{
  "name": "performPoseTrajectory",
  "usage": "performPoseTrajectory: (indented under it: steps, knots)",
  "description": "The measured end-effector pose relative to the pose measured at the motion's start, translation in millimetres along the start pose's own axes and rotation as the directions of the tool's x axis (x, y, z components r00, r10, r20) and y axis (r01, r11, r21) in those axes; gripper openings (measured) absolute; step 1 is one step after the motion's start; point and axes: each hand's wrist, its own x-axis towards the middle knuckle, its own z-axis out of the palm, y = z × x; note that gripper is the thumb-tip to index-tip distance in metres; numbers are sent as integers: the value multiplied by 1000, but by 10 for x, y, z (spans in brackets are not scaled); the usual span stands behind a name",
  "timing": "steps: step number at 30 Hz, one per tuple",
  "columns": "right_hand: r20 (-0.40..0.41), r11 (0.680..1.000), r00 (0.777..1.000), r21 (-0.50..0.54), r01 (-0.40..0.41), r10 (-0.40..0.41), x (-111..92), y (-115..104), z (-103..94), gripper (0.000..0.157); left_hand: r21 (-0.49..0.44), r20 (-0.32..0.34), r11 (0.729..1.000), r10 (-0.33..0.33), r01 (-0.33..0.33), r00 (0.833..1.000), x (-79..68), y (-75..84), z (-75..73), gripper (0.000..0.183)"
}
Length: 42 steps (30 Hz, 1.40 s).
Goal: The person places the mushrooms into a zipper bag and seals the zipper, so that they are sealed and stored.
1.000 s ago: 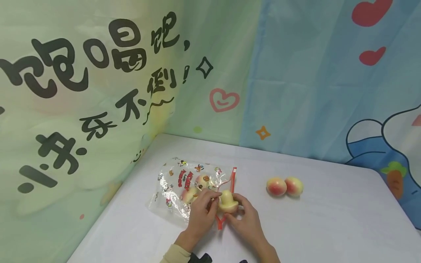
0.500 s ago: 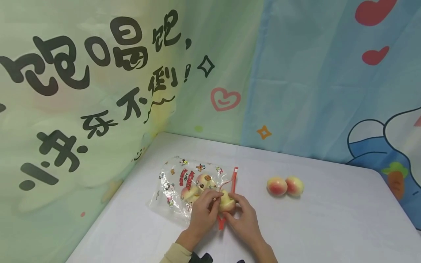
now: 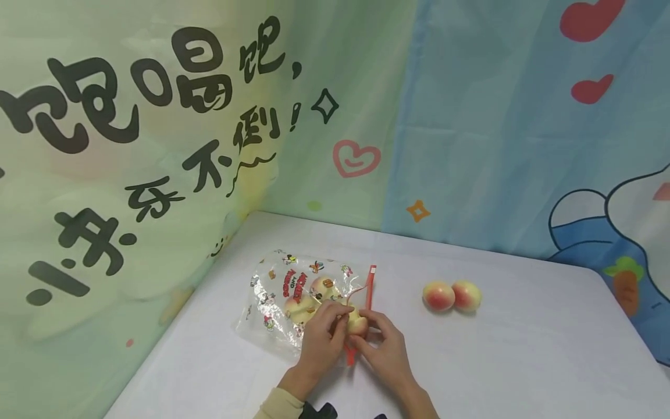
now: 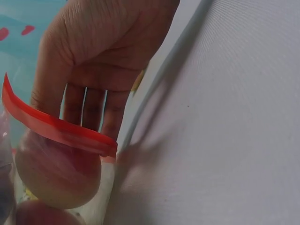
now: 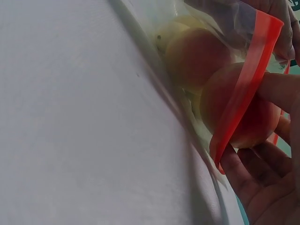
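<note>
A clear zip bag (image 3: pixel 264 285) with cartoon prints lies on the table, its red-edged mouth (image 3: pixel 370 285) towards the right. Inside show several mushrooms (image 5: pixel 197 58) with red-and-yellow caps. My left hand (image 3: pixel 320 337) pinches the bag at its mouth, fingertips partly hidden. With thumb and fingers round its cap, my right hand (image 3: pixel 386 352) holds another mushroom (image 3: pixel 358 325) in the mouth. In the right wrist view the red strip (image 5: pixel 251 79) crosses in front of that cap.
Two more red-and-yellow mushrooms (image 3: pixel 438 296) lie side by side to the right of the bag. The white table (image 3: pixel 523 349) meets a printed cloth backdrop (image 3: pixel 471 145) at the back and left.
My right hand has moved slightly left, bringing the mushroom from upright with its pale stem showing to tilted in the bag's mouth. My left hand has stayed at the bag.
</note>
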Motion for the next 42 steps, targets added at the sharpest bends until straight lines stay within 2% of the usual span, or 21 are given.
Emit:
performPoseTrajectory:
  steps: [4,8,18,24,28,31,36,39,42]
  knots:
    - [23,999,999,27,-23,22,-9,76,13,47,-5,1,1000,-12,12,1000,1,3,-10,20]
    - [36,997,998,44,-56,54,-16,48,17,43,-13,1,1000,-10,10,1000,-2,-2,-10,20]
    - [36,999,999,20,-35,35,-10,-280,36,34,-13,-23,999,38,-39,999,35,17,-15,22]
    - [45,999,998,21,-38,37,-33,-38,76,34,-8,-54,999,48,-48,997,45,22,-21,23]
    - [49,997,998,71,-37,33,-37,70,70,33,-17,-72,999,46,-48,996,47,15,-25,23]
    - [19,996,1000,89,-10,8,-35,84,64,33,-5,-77,999,45,-46,996,42,14,-34,22]
    - [-70,999,997,35,40,-37,-14,94,24,32,5,-83,999,40,-40,996,47,13,-34,20]
    - [-127,999,991,12,38,-36,-6,118,-23,31,0,-82,999,38,-39,996,47,13,-36,20]
    - [-178,999,984,-31,-6,0,9,144,-102,29,-3,-85,999,38,-38,996,47,11,-35,20]
